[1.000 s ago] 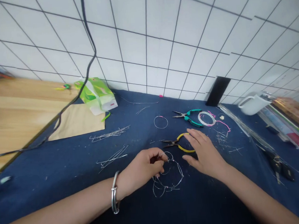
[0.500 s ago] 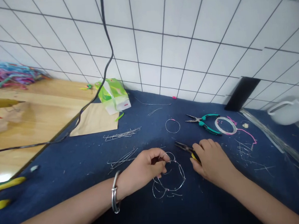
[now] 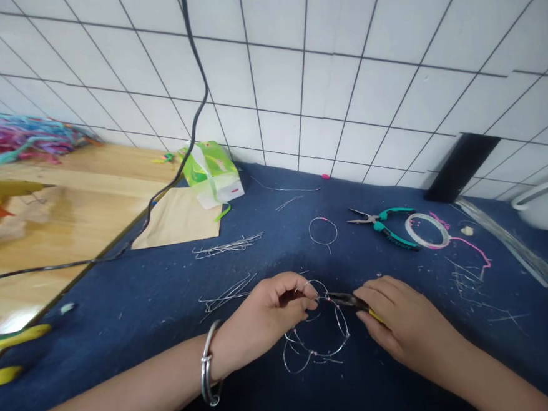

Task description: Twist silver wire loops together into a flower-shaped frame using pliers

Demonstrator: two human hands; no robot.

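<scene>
My left hand (image 3: 276, 308), with a silver bangle at the wrist, pinches the upper left part of a wire ring (image 3: 330, 354) made of thin loops with small pink beads. My right hand (image 3: 396, 313) is wrapped round yellow-handled pliers (image 3: 349, 299), whose dark jaws point left and reach the wire near my left fingertips. Whether the jaws are closed on the wire is too small to tell. A separate wire circle (image 3: 323, 231) with a pink bead lies on the dark blue cloth beyond my hands.
Teal pliers (image 3: 388, 222) and a white round dish (image 3: 426, 231) lie at the right, near wire scraps. Bent wires (image 3: 227, 246) lie left of centre. A green tissue pack (image 3: 213, 172) rests on beige paper (image 3: 176, 220). A black cable (image 3: 200, 110) hangs across the left.
My right hand has brought the yellow-handled pliers down to the wire ring beside my left fingers. The view has shifted slightly. My left hand keeps its pinch.
</scene>
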